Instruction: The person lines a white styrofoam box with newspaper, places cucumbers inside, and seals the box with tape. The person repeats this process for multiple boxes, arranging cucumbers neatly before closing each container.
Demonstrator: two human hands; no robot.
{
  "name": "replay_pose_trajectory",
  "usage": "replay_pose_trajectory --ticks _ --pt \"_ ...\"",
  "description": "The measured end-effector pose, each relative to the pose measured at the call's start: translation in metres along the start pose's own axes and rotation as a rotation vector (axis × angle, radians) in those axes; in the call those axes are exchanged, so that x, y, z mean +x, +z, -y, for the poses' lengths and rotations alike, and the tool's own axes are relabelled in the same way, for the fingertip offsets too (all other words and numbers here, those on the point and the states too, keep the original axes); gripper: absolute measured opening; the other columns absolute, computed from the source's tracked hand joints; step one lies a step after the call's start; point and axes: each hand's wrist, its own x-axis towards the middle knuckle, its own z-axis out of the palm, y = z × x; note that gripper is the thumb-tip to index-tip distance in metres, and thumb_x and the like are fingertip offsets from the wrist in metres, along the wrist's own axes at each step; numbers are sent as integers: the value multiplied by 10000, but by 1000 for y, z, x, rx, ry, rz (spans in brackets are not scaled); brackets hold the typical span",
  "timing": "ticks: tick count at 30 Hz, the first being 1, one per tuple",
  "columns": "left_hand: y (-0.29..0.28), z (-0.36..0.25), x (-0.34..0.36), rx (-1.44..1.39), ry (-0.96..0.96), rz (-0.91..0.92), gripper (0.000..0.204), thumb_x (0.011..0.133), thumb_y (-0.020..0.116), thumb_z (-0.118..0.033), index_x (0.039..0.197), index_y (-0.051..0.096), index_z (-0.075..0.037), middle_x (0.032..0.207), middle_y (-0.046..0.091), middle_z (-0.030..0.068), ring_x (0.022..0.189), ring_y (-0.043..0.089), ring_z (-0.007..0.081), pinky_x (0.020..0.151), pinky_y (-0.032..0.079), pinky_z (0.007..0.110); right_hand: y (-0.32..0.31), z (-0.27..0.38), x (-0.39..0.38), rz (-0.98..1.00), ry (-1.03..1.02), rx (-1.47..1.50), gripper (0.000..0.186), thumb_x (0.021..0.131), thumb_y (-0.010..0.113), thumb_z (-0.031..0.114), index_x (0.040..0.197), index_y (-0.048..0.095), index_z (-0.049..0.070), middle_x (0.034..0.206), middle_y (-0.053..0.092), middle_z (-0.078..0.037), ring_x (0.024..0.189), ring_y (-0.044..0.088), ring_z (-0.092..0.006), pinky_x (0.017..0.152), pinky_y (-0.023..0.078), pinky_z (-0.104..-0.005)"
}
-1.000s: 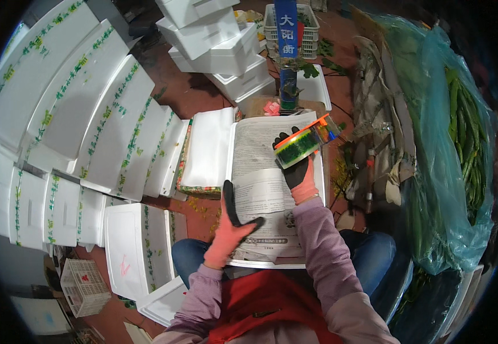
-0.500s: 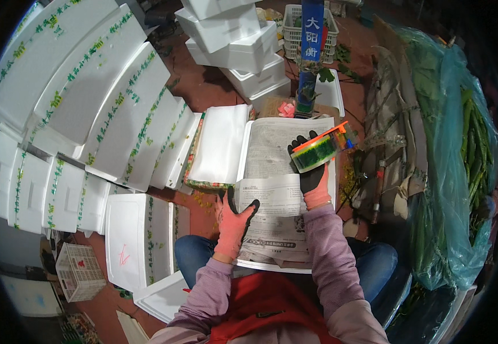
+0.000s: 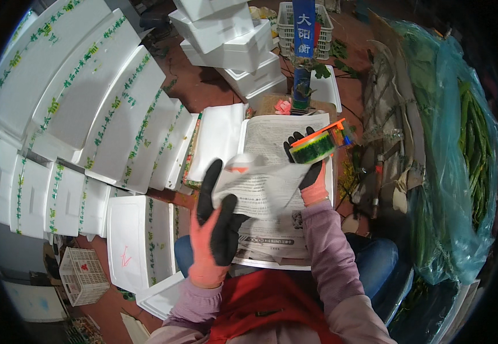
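Observation:
My left hand (image 3: 210, 243), in a coral glove with black fingers, holds the left end of a small newspaper sheet (image 3: 266, 192) between fingers and thumb. The sheet is raised, bent and blurred; its right side reaches my right hand (image 3: 312, 178). That hand, gloved alike, is closed round a tape dispenser (image 3: 315, 145) with an orange frame and a roll of green-printed tape. Below both hands, a white foam box (image 3: 334, 172) on my lap is covered with more newspaper (image 3: 272, 135). Whether the box holds anything under the paper is hidden.
Printed white foam boxes (image 3: 108, 109) are stacked at left, others (image 3: 249, 46) at the back. A blue post (image 3: 303, 54) stands beyond the lap box, beside a white crate (image 3: 324, 34). Green produce lies in a blue plastic bag (image 3: 444, 155) at right. White foam sheets (image 3: 217, 140) adjoin the newspaper.
My left hand has turned upward and raised the small newspaper sheet from the paper beneath, bending it. My right hand still holds the tape dispenser in nearly the same place.

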Motion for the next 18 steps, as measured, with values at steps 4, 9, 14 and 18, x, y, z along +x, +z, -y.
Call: replay_pose_trajectory --ticks 4,9,14,18 --pt "1 -10 29 247 102 34 402 1000 542 -65 1401 515 -39 1287 610 116 1087 653 217 886 581 324 -8 -2 -1 17 3 6 484 1069 418 309 1479 410 53 1428 539 -158 1260 565 -301 1091 451 -425" --pt "-51 59 68 669 363 7 416 963 542 9 1379 522 0 1352 550 150 1126 612 260 883 580 371 -49 -8 0 37 41 120 465 1062 439 290 1455 436 41 1411 545 -131 1263 550 -271 1079 453 -410" --pt "-78 98 63 711 353 -53 553 933 582 6 1469 454 -22 1442 502 192 1306 507 322 1123 397 412 -80 -10 -3 118 57 46 451 1055 463 269 1438 455 33 1400 547 -119 1260 544 -253 1061 463 -409" --pt "-76 97 54 1706 750 -171 552 871 683 -195 1385 543 -55 1479 429 242 1404 311 490 1178 177 631 -69 -5 -6 36 -116 -735 484 1057 452 295 1474 421 51 1428 523 -157 1268 548 -276 1057 471 -447"
